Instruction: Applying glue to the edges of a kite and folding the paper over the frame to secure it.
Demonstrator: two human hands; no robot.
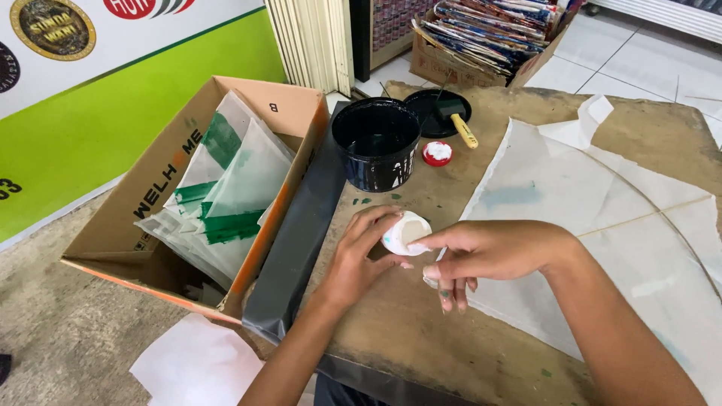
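Two bare hands meet at the centre of the frame, over a worn brown wooden bench (421, 331). The left hand (361, 259) cups a small round white plastic pot (404, 231), its fingers (374, 222) curled closed around the pot's left side and underside. The pot is tilted, its open mouth facing right, toward the other hand. The right hand (492, 252) comes in from the right of the frame; its thumb and forefinger are pinched together at the pot's lower right rim, touching it, while the remaining fingers hang down toward the bench. What they pinch, if anything, cannot be told.

Right of the hands lies a large thin translucent white paper sheet (602, 225), spread flat. Left of centre stands an open brown cardboard box (169, 162) holding folded white-and-green paper pieces. Farther up, near top centre, sit a black round paint tub (376, 143), a small red and white cap (437, 153), and a wooden-handled brush (457, 120) resting on a black lid.
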